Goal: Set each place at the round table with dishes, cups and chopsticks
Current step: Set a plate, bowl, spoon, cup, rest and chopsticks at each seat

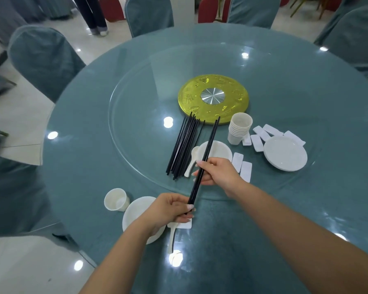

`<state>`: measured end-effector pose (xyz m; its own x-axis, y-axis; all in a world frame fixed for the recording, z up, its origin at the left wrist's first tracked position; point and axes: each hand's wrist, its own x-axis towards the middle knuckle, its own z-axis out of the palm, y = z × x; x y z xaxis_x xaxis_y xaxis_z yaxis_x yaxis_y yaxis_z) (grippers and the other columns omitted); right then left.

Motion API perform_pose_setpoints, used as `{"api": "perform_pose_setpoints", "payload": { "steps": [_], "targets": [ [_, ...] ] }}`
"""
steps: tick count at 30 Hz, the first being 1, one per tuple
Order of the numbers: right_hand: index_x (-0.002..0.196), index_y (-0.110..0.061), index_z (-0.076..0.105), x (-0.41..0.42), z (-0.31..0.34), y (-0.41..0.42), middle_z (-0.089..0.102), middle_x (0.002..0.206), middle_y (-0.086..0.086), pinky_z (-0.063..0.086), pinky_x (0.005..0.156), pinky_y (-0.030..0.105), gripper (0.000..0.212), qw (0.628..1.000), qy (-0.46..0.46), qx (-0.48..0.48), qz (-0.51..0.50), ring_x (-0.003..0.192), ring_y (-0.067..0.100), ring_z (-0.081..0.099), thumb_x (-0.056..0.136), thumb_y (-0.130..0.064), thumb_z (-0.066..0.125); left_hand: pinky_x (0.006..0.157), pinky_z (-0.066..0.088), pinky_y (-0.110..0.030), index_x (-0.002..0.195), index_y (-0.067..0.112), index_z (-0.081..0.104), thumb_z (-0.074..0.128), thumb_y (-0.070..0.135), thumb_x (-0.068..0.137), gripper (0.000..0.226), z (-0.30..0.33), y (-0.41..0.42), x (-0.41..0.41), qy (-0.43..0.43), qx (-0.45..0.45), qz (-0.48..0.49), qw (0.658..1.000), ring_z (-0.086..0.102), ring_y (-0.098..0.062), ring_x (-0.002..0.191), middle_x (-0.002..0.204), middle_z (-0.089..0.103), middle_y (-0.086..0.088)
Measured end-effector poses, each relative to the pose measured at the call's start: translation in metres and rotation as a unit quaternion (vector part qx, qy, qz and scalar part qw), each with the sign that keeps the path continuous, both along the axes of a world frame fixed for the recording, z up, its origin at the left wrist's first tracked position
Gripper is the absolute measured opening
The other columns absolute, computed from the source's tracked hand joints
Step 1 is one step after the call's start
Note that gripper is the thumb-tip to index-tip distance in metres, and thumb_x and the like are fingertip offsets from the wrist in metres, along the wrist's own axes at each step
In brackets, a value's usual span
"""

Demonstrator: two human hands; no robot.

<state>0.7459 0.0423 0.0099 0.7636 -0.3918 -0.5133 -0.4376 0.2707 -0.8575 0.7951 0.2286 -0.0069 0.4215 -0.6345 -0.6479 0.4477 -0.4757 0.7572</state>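
1. Two black chopsticks held as a pair [208,145] slant above the near half of the round teal table [306,219], tips towards the gold disc [213,99] at the centre of the glass turntable [136,107].
2. Left hand [172,210] pinches their near ends; right hand [216,171] has its fingers curled round their middle.
3. Under the left hand lie a flat white ceramic chopstick rest [182,225], a white spoon [172,236], a white plate [134,213] and a single white cup [116,199].
4. On the turntable lie a bundle of loose black chopsticks [182,145], a white bowl [220,150] with a second white spoon [192,160] beside it, a stack of white cups [239,128], a stack of white plates [285,153] and scattered white rests [263,132].
5. Teal-covered chairs [43,58] ring the table.
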Motion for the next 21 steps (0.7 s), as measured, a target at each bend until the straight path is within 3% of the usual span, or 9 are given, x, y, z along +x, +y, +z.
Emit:
{"api": "perform_pose_setpoints", "payload": {
  "steps": [3,7,12,16,21],
  "targets": [
    [0.101,0.007,0.060,-0.002,0.004,0.004,0.072,0.094,0.022,0.061,0.070,0.034,0.030,1.000,-0.010,0.003,-0.005,0.076,0.023,0.073,0.092,-0.021,0.063,0.079,0.058,-0.030,0.104,0.004,0.071,0.068,0.004,0.086,0.018,-0.001,0.002,-0.004,0.009,-0.003,0.015,1.000,0.069,-0.016,0.080,0.101,0.073,-0.013],
    [0.101,0.005,0.063,-0.004,0.002,0.009,0.073,0.091,0.018,0.060,0.065,0.030,0.028,1.000,-0.010,0.008,-0.001,0.075,0.024,0.073,0.091,-0.022,0.065,0.077,0.059,-0.032,0.108,0.001,0.068,0.068,0.003,0.086,0.022,-0.001,0.002,-0.010,0.029,-0.006,0.042,0.999,0.071,-0.020,0.078,0.095,0.073,-0.016],
    [0.098,0.000,0.065,-0.007,-0.004,0.014,0.074,0.089,0.014,0.060,0.073,0.035,0.024,1.000,-0.001,0.013,0.008,0.080,0.026,0.073,0.090,-0.023,0.067,0.080,0.059,-0.034,0.102,0.001,0.069,0.068,-0.001,0.084,0.018,-0.005,0.007,-0.015,0.046,-0.009,0.056,0.997,0.070,-0.023,0.078,0.092,0.072,-0.018],
    [0.100,0.002,0.064,-0.009,-0.004,0.020,0.073,0.092,0.018,0.061,0.071,0.034,0.025,0.999,0.006,0.028,0.015,0.081,0.028,0.073,0.090,-0.020,0.066,0.090,0.055,-0.044,0.105,-0.004,0.068,0.071,-0.002,0.081,0.024,-0.009,0.012,-0.017,0.051,-0.008,0.055,0.997,0.068,-0.028,0.087,0.099,0.071,-0.023],
    [0.101,0.002,0.065,-0.010,-0.005,0.026,0.073,0.093,0.018,0.060,0.067,0.031,0.027,0.999,0.015,0.018,0.035,0.080,0.022,0.072,0.090,-0.022,0.066,0.082,0.058,-0.037,0.102,-0.004,0.069,0.070,-0.005,0.080,0.022,-0.013,0.018,-0.020,0.058,-0.013,0.062,0.996,0.069,-0.029,0.086,0.097,0.070,-0.023]
  ]
}}
